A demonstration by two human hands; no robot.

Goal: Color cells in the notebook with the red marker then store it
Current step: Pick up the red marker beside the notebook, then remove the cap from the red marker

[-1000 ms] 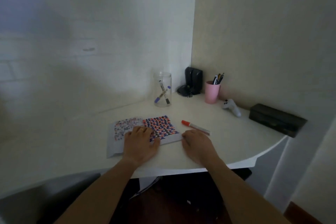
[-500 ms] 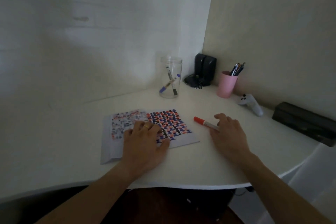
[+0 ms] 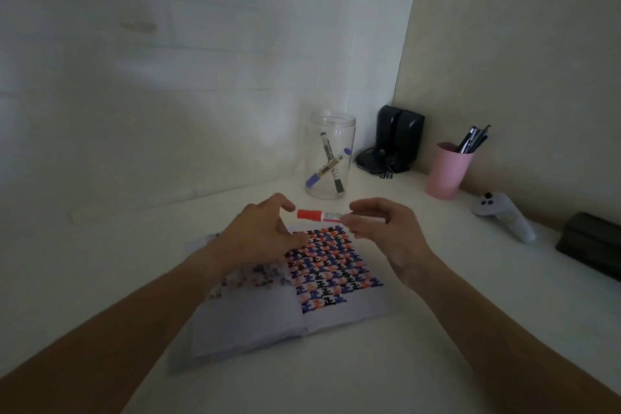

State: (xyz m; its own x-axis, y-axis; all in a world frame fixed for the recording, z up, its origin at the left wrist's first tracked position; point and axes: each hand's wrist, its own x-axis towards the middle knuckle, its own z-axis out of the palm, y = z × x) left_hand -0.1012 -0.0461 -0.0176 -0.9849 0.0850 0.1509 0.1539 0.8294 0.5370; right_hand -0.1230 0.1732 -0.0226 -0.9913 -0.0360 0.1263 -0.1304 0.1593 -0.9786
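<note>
The open notebook lies on the white desk, its right page filled with red, blue and black cells. Above it my right hand holds the red marker level by its white barrel, with the red cap pointing left. My left hand is raised off the page, fingers curled and apart, its fingertips right beside the red cap; I cannot tell whether they touch it. A clear jar with two markers inside stands just behind the hands.
A pink cup of pens stands at the back right, with black speakers in the corner. A white game controller and a dark case lie along the right wall.
My right hand has picked the red marker up off the desk and brought it over the notebook. My left hand has lifted off the page and come up to the cap.
</note>
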